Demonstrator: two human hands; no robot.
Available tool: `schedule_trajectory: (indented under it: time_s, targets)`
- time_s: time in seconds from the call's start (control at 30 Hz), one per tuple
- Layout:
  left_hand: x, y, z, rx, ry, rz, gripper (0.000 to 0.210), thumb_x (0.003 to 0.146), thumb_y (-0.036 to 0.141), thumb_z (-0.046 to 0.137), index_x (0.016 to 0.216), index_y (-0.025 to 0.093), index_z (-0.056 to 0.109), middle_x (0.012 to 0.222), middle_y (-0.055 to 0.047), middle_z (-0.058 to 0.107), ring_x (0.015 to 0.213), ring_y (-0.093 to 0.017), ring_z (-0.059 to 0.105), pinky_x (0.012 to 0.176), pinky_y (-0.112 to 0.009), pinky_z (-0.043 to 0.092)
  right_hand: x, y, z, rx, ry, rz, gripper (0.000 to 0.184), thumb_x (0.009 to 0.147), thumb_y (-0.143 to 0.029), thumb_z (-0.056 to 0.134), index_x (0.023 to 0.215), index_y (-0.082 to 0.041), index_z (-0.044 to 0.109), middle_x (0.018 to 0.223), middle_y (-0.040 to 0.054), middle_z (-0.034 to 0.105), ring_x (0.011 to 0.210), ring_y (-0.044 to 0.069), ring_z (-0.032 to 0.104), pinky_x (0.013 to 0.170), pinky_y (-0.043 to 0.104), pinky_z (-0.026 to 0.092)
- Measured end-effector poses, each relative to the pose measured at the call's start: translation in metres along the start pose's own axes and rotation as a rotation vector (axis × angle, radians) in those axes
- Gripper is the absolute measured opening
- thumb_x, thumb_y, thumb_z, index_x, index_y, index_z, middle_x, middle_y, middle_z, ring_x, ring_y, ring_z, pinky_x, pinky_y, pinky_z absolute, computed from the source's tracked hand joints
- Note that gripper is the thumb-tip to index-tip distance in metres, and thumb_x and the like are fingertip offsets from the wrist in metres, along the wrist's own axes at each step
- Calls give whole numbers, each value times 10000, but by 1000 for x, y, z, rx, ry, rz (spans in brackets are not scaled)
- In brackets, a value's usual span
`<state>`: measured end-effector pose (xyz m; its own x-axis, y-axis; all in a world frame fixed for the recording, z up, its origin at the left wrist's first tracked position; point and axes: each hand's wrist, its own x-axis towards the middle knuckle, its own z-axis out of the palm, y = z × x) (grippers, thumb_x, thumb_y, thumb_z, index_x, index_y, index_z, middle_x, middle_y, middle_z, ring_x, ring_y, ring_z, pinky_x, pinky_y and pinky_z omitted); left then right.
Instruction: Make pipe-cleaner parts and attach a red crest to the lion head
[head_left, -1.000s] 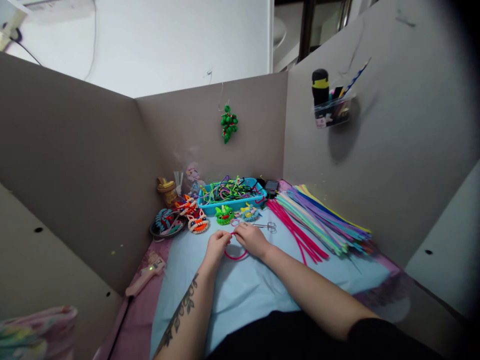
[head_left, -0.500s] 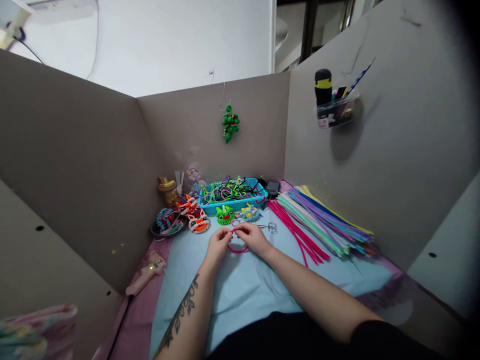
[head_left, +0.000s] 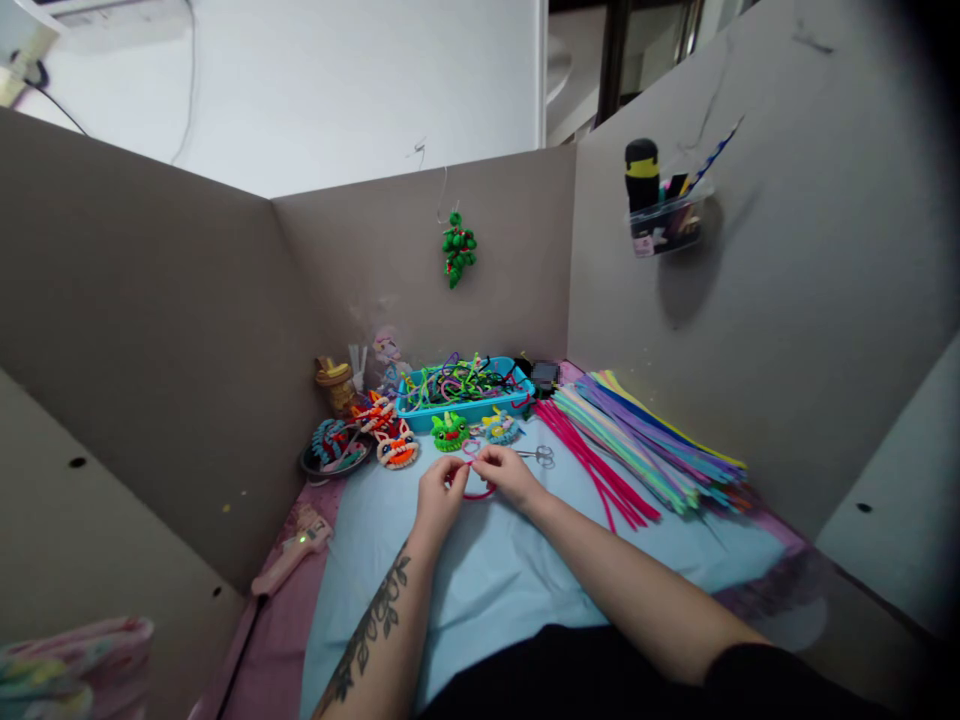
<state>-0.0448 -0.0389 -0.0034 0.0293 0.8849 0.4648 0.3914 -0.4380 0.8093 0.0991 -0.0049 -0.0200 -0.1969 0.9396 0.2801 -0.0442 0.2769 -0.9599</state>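
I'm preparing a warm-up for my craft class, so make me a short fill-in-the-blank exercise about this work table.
1. A bent pink strand is pinched by the left hand and the ____ hand.
2. The metal cutting tool beyond those hands is a pair of ____.
3. The glue gun lies to the ____ of the blue cloth.
4. The ornament hanging against the back panel is mainly ____.

Missing words: right; scissors; left; green.
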Motion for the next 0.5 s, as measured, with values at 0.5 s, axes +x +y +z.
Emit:
schedule_trajectory:
  time_s: [0.5]
  targets:
    - [-1,2,0,22,11,19,175,786,339,555,730,196,640,717,-32,612,685,-165,518,669,-271,397,2,0,-3,146,-10,111,294,653,-422,699,679,-130,690,495,-38,502,468,80,365,465,225,257]
